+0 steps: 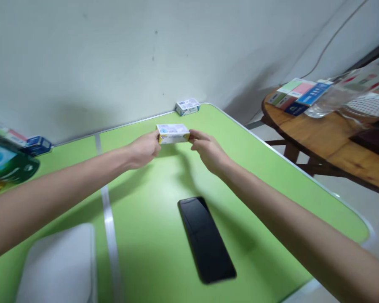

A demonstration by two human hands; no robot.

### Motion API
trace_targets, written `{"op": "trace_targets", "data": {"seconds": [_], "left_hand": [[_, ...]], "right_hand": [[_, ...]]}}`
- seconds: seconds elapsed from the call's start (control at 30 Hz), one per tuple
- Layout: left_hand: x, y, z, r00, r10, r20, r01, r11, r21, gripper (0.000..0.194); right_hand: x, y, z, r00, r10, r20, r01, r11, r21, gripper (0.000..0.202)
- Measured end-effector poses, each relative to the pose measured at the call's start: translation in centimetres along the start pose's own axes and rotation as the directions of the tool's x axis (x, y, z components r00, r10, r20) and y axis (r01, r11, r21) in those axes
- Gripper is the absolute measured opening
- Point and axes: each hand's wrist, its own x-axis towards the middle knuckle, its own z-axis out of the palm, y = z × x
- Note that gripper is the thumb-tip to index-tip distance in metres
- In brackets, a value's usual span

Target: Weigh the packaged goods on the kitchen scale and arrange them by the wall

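Between my two hands is a small white carton with yellow and purple print, held a little above the green table. My left hand pinches its left end. At its right end the fingers of my right hand are closed on it. Behind it, at the table's back edge by the wall, sits another small white box with blue print. Nearer to me a black smartphone lies face up.
A pale flat case lies front left. Back left are a dark green bottle and a dark blue box. On the right, a wooden table carries coloured boxes and a clear plastic bottle. A metal seam crosses the green table.
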Motion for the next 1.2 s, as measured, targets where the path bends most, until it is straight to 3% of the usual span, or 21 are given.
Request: {"op": "trace_targets", "data": {"seconds": [0.17,0.3,0.37,0.47,0.6,0.67,0.8,0.93,1.07,1.2], "left_hand": [[-16.6,2.2,-2.0,0.953,-0.302,-0.026,0.284,0.919,-0.275,0.101],[-28.8,1.9,-1.4,0.889,-0.451,-0.077,0.378,0.820,-0.430,0.103],[-33.4,0.6,-0.5,0.879,-0.467,-0.096,0.361,0.784,-0.505,0.103],[-37.9,-1.7,1.0,0.877,-0.462,-0.135,0.311,0.759,-0.572,0.104],[-40.7,-3.5,2.3,0.847,-0.515,-0.133,0.339,0.715,-0.611,0.105],[-41.5,-3.7,2.3,0.821,-0.554,-0.141,0.374,0.708,-0.599,0.104],[-42.5,-3.9,0.4,0.774,-0.555,-0.304,0.398,0.801,-0.446,0.096],[-43.1,-4.5,-1.8,0.762,-0.486,-0.428,0.383,0.871,-0.309,0.087],[-42.6,-5.5,-2.6,0.780,-0.452,-0.432,0.403,0.892,-0.206,0.081],[-40.7,-6.1,-2.4,0.861,-0.331,-0.387,0.364,0.931,0.012,0.079]], "right_hand": [[-11.4,-1.8,7.7,0.966,0.032,0.258,-0.044,0.998,0.044,0.067],[-18.8,-1.7,13.0,0.884,0.055,0.464,-0.058,0.998,-0.007,0.074],[-21.6,-1.0,15.0,0.843,0.060,0.534,-0.047,0.998,-0.039,0.076],[-24.8,0.2,17.3,0.806,0.079,0.587,-0.029,0.995,-0.094,0.077],[-27.0,1.1,18.3,0.778,0.147,0.611,-0.002,0.973,-0.232,0.075],[-26.9,1.3,17.8,0.798,0.161,0.581,0.036,0.949,-0.313,0.070],[-24.7,1.2,16.1,0.875,0.084,0.477,0.123,0.914,-0.387,0.056],[-22.6,1.0,15.4,0.895,-0.014,0.445,0.191,0.915,-0.356,0.049],[-22.0,0.5,16.7,0.852,0.020,0.523,0.245,0.867,-0.433,0.048],[-21.7,0.5,18.6,0.748,0.072,0.660,0.389,0.758,-0.524,0.056]]}}
